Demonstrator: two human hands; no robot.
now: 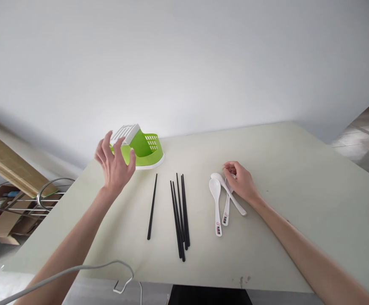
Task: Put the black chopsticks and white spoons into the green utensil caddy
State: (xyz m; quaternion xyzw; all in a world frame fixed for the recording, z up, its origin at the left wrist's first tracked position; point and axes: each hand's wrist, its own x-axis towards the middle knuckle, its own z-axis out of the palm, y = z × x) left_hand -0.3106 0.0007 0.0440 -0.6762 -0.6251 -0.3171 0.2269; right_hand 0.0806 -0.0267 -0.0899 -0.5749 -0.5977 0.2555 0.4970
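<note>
By the green basket (151,160) on the worktop (279,154), the left hand (116,165) has its grip spread, and I cannot tell if the right hand (240,181) pinches the white spoons (215,190), so soft touches seem best

Table (286,169): stands against the wall (187,63), which rises behind it.
Basket (142,146): on the table, far left, near the wall.
My left hand (116,163): before the basket's left end; contact cannot be confirmed.
Single chopstick (153,206): before the basket, apart from the rest.
Chopstick group (181,212): right of the single one, mid-table, lengthwise toward me.
Spoons (231,195): three, right of the chopsticks, one crossing over another.
My right hand (239,180): at the spoons' far right end, partly covering one bowl.
</note>
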